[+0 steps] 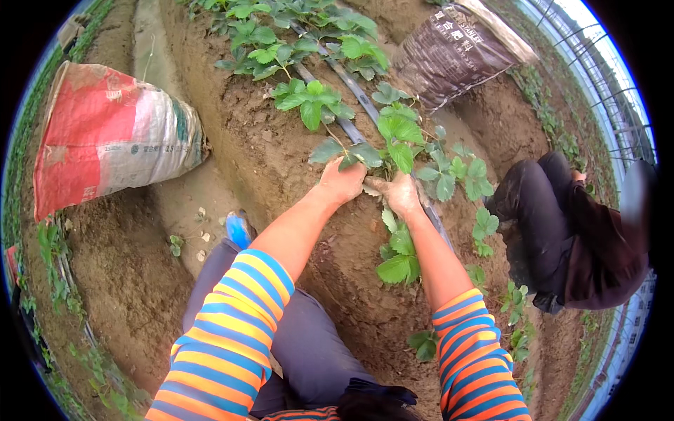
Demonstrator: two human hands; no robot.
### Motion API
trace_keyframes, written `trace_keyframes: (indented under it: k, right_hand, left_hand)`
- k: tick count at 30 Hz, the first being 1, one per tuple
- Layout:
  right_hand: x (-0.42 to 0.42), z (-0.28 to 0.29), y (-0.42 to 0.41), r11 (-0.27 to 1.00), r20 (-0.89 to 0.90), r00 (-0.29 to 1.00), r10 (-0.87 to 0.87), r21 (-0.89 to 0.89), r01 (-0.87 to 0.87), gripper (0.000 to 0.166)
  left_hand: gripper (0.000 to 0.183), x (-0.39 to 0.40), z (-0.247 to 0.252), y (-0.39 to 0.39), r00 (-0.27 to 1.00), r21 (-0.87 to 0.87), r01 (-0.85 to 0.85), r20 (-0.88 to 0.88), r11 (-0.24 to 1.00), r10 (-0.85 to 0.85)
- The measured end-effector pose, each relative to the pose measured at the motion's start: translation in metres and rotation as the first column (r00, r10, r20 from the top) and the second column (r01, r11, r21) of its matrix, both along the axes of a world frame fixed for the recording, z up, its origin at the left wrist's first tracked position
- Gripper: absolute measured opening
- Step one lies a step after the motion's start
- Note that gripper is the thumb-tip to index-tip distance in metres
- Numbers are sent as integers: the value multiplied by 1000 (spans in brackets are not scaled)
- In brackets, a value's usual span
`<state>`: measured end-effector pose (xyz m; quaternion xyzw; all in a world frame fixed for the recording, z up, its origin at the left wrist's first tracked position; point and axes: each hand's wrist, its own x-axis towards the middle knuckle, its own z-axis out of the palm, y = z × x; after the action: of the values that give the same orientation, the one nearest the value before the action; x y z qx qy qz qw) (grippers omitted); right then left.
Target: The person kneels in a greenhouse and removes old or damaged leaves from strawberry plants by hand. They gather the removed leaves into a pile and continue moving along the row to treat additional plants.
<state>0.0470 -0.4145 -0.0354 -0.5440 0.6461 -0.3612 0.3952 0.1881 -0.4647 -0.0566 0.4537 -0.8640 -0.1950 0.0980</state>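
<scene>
Both hands are down at the base of a strawberry plant (401, 134) on the raised soil bed (253, 142). My left hand (343, 180) has its fingers curled in under dark leaves. Close beside it on the right, my right hand (397, 192) reaches toward it, with a pale, dry-looking leaf edge at its fingertips. The leaves and the angle hide what the fingers of either hand grip. Black drip tape (354, 94) runs along the bed past both hands. Below my right hand is a lower clump of green strawberry leaves (400, 258).
A red and white woven sack (121, 137) stands in the left furrow, a brown fertilizer sack (463, 50) at the upper right. Another person (558, 231) crouches at the right. Loose leaves (201, 242) lie in the furrow near my blue shoe (239, 230).
</scene>
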Motion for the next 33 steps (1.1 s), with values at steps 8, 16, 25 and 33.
trace_keyframes:
  k: [8,16,25,33]
  right_hand:
    - [-19,-31,-13,972,45,982,186,140,-191,41]
    - [8,4,2,997,336,942,6,70,-31,24]
    - [-3,-5,-2,991,347,937,-36,131,-11,22]
    - [-5,-9,-2,989,254,966,-47,147,9,22]
  left_hand:
    - [22,1,-4,-7,992,47,99,-87,994,-95]
    - [12,1,-14,-20,935,337,23,-339,941,99]
    - [8,-3,-14,-19,902,536,82,-398,840,166]
    - [10,-3,22,-13,937,457,2,-312,889,158]
